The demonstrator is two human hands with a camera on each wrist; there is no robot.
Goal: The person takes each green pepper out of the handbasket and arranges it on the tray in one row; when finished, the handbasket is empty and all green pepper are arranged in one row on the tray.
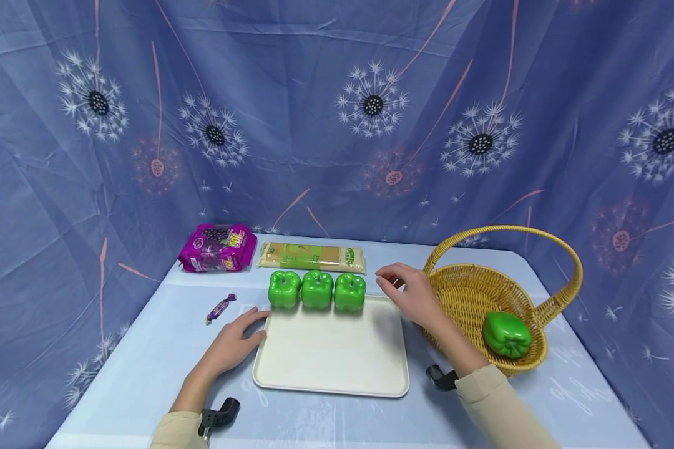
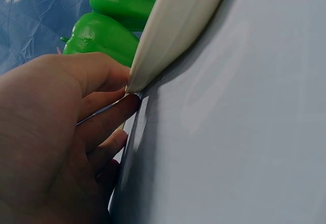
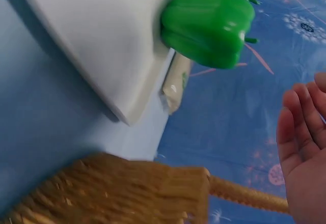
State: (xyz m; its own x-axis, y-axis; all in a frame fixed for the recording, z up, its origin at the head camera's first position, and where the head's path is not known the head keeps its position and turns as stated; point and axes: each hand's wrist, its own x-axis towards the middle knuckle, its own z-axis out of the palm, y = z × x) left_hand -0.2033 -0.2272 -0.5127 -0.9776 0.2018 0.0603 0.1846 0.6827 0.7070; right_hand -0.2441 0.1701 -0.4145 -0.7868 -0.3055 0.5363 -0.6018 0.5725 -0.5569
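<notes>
Three green bell peppers stand in a row along the far side of the white tray point(image 1: 331, 355): a left one point(image 1: 284, 290), a middle one point(image 1: 317, 290) and a right one point(image 1: 349, 293). My left hand point(image 1: 233, 342) lies at the tray's left side, its thumb and fingertips at the rim. In the left wrist view the fingers point(image 2: 109, 122) reach the tray's edge without curling round it. My right hand point(image 1: 412, 296) hovers over the tray's far right corner, its fingers loosely bent and holding nothing. A fourth kind of item, the wicker basket point(image 1: 460, 299), stands right beside it with another green bell pepper point(image 1: 507, 335) inside.
Behind the peppers lies a long pack of noodles point(image 1: 314, 257). A purple snack bag point(image 1: 218, 248) is at the far left, with a purple wrapped candy point(image 1: 221, 308) in front of it. The basket's tall handle point(image 1: 576, 274) arches up at the right. A blue patterned curtain point(image 1: 292, 125) backs the table.
</notes>
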